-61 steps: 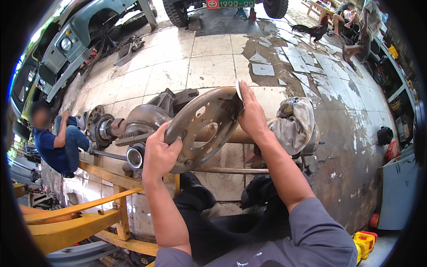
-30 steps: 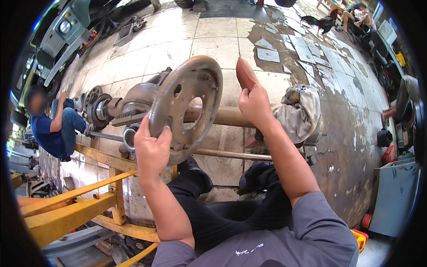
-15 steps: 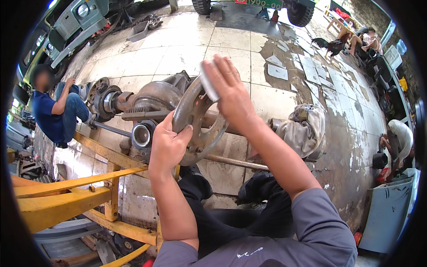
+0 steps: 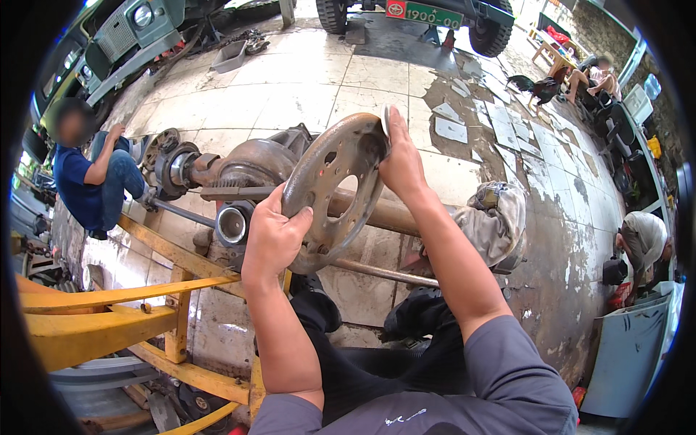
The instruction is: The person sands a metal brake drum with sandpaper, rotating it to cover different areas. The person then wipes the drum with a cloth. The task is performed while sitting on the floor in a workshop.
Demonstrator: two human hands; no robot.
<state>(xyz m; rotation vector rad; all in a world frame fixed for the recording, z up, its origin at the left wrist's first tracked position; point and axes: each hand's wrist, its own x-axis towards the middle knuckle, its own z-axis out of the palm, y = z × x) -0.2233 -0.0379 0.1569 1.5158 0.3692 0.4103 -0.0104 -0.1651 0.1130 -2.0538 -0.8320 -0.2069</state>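
My left hand (image 4: 279, 232) grips the near left edge of a round, rusty brown metal plate (image 4: 341, 141) with several holes, its thumb on the face. The plate stands tilted in front of me. At its upper right rim, my right hand (image 4: 403, 163) is closed on a thin whitish pad (image 4: 386, 123), pressed against the edge. The pad shows edge-on, so I cannot tell its material. Behind the plate lies a vehicle axle with a bulging brown differential housing (image 4: 254, 161) and a tube (image 4: 395, 217) running right.
A yellow metal frame (image 4: 109, 337) stands at left, beside my left arm. A person in blue (image 4: 80, 177) sits beyond it, near the axle's hub (image 4: 174, 170). A grey cloth bundle (image 4: 489, 225) covers the axle's right end. Broken tiles (image 4: 507, 127) and a rooster (image 4: 540, 88) are far right.
My right hand has swung from flat over the plate's top to its right rim, turning the pad edge-on. The plate's face now shows more. My left hand keeps its hold.
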